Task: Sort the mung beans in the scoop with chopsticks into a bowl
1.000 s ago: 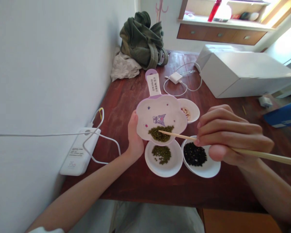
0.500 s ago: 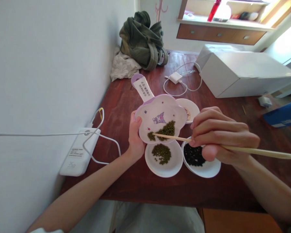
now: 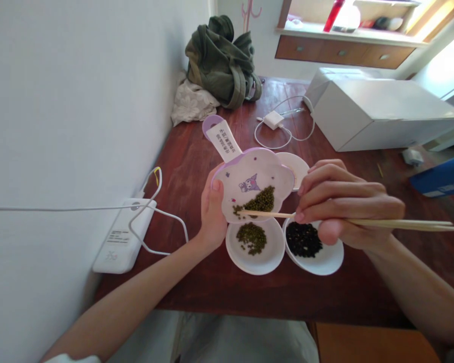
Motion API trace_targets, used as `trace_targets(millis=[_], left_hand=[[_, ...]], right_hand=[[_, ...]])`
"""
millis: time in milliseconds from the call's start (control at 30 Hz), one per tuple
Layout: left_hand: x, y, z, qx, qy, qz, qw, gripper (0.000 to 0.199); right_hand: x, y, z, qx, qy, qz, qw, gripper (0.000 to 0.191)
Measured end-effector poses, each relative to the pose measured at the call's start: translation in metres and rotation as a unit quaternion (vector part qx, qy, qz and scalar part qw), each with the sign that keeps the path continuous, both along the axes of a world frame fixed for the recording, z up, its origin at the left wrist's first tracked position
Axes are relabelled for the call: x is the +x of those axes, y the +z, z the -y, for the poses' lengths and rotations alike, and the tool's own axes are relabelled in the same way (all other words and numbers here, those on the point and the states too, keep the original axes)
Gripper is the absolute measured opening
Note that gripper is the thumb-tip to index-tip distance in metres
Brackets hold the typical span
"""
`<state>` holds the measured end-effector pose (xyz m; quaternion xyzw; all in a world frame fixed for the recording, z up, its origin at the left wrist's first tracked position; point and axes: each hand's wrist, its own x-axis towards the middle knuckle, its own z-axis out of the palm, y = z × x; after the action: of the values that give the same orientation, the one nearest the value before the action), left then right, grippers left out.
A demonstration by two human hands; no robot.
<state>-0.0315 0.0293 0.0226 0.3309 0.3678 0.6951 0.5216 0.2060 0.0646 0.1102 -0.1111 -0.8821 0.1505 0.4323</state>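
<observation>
My left hand (image 3: pixel 214 214) grips the left edge of a white, purple-rimmed cartoon plate (image 3: pixel 236 176), thumb over the rim. The plate is tilted above a white bowl (image 3: pixel 268 262) that contains mung beans (image 3: pixel 251 238). More green mung beans (image 3: pixel 263 200) lie heaped along its lower part. Closed around a pair of chopsticks (image 3: pixel 404 224), my right hand (image 3: pixel 348 204) holds their tips among the beans at the plate's lower left. Below that hand sits another white bowl (image 3: pixel 333 259) with black beans (image 3: pixel 303 239). A third white bowl (image 3: pixel 298 164) is partly hidden behind the plate.
A white power bank (image 3: pixel 123 237) with cables leans by the wall at left. Behind are a green bag (image 3: pixel 223 63), a white charger (image 3: pixel 273 120) with its cable, and a large white box (image 3: pixel 386 111). A blue object (image 3: pixel 442 176) is at right.
The plate has shifted slightly right and its tilt has changed a little. The small clump of beans at its lower left has spread out near the chopstick tips.
</observation>
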Motion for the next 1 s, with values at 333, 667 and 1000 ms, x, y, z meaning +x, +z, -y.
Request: trace_targets(millis=[333,667,1000], left_hand=[[-0.001,-0.001,0.003,0.059,0.042,-0.065,0.995,0.056],[-0.004,0.002,0.004,0.038,0.065,-0.085,0.994,0.058],[0.002,0.011,0.004,0.021,0.081,-0.061,0.995,0.065]], right_hand=[[-0.006,-0.001,0.004,-0.013,0.026,0.043,0.999,0.032],[0.005,0.012,0.006,0.020,-0.067,-0.006,0.998,0.030],[-0.002,0.004,0.010,-0.002,-0.024,0.025,0.999,0.031]])
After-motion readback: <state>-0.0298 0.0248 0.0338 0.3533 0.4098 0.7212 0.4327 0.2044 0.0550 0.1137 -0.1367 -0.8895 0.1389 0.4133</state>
